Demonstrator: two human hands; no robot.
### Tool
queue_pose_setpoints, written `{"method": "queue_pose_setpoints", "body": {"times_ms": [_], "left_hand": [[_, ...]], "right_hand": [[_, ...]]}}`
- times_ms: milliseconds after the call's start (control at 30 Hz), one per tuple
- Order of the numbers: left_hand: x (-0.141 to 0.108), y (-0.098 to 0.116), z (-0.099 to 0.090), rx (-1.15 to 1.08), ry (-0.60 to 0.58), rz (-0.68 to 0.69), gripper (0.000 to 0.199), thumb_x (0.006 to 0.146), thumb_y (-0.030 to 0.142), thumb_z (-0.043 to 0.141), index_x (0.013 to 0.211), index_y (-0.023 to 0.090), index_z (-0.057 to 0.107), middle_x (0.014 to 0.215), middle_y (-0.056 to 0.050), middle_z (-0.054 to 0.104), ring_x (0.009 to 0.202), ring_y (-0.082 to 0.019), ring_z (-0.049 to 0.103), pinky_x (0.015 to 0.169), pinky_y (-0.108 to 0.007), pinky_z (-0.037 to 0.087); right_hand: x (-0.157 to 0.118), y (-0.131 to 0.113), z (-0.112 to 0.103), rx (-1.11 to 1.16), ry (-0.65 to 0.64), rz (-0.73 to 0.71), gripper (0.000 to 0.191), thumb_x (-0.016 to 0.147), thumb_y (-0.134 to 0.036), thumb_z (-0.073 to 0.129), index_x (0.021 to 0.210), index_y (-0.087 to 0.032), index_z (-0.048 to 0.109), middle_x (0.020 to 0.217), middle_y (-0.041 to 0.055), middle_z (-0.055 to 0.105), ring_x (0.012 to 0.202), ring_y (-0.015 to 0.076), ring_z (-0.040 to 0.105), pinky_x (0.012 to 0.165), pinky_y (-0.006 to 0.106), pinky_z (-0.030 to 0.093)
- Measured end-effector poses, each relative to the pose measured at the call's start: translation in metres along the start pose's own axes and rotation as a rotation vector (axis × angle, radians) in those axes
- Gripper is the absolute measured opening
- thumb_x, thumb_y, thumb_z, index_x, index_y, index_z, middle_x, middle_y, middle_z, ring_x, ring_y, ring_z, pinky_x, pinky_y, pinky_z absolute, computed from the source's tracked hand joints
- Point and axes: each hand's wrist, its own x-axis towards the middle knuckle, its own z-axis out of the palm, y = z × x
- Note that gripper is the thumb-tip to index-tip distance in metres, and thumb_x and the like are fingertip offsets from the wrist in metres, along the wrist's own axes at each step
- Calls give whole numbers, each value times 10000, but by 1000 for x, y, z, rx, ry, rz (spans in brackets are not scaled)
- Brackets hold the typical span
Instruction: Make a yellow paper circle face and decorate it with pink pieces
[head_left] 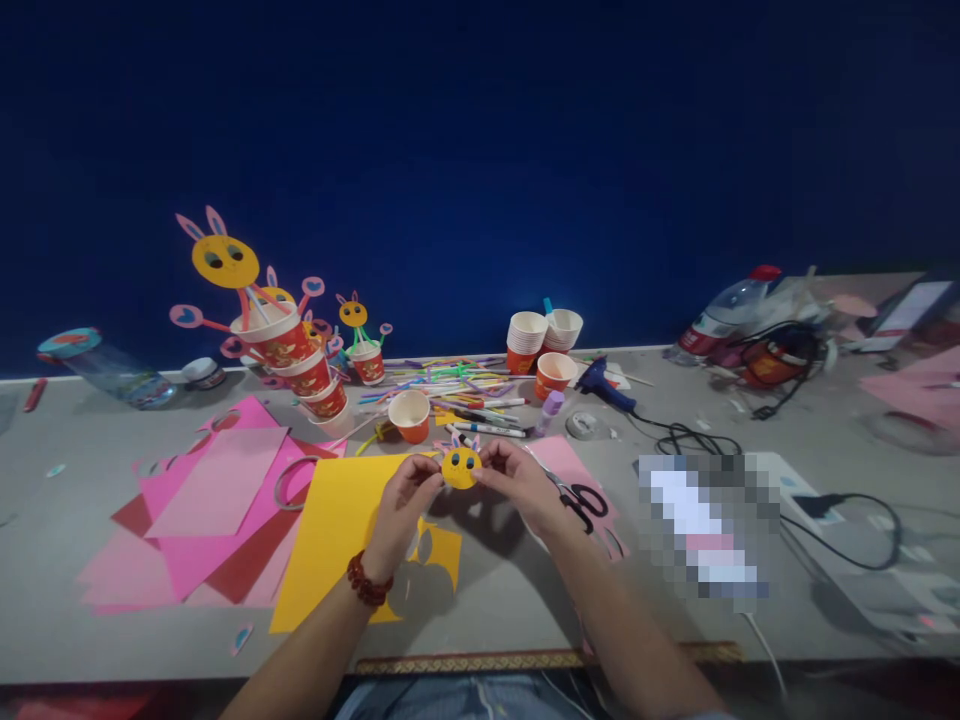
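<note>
A small round yellow paper face [460, 468] with dark eyes and pink ears is held up between both hands over the table. My left hand [409, 497] pinches its left edge, and a red bead bracelet circles that wrist. At the right edge of the face, the fingers of my right hand [517, 480] are closed on it. Beneath my left hand and forearm lie a yellow sheet [330, 530] and a cut yellow scrap [442, 555]. Black-handled scissors [589, 503] rest on pink paper just right of my right hand.
Pink and red sheets [221, 485] spread at the left, before stacked red cups [304, 375] with a rabbit figure [225, 262]. Pens and coloured sticks [457, 380], an open cup [409, 415] and a blue glue gun [607, 385] lie ahead. A bottle [724, 315] and cables are at right.
</note>
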Motion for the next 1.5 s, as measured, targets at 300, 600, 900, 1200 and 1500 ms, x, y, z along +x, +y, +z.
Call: {"method": "queue_pose_setpoints", "body": {"times_ms": [300,600,900,1200,1500], "left_hand": [[1,-4,-2,44,-16,-51,208,841,371,679,821,186,586,760,23,557,722,-126,529,692,-234,437],[3,16,-16,94,150,26,201,888,402,633,885,205,594,669,38,545,680,-124,538,692,-238,456],[8,43,-58,276,253,118,250,860,427,667,810,202,569,685,24,548,626,-123,538,601,-238,467],[66,3,-66,636,124,229,941,726,390,780,1474,217,235,1435,-191,448,1294,-314,504,979,-451,477],[89,6,-63,640,105,275,977,737,353,769,1501,189,182,1311,-166,546,1229,-311,563,1048,-486,424]], "right_hand": [[2,5,1,-67,-19,2,284,710,-369,803,820,-203,600,761,-21,595,680,145,551,651,275,443],[7,1,-8,-60,255,-83,285,684,-398,797,771,-210,601,684,-34,589,597,139,550,597,282,449],[9,-7,-16,76,446,-159,264,676,-370,795,781,-222,602,653,-44,549,572,133,529,594,293,454],[10,0,-12,18,363,-127,274,676,-380,793,766,-207,600,673,-41,573,559,120,518,553,263,391],[15,13,-18,-193,312,-130,211,756,-383,704,790,-222,572,627,-38,554,552,140,504,536,273,397]]}}
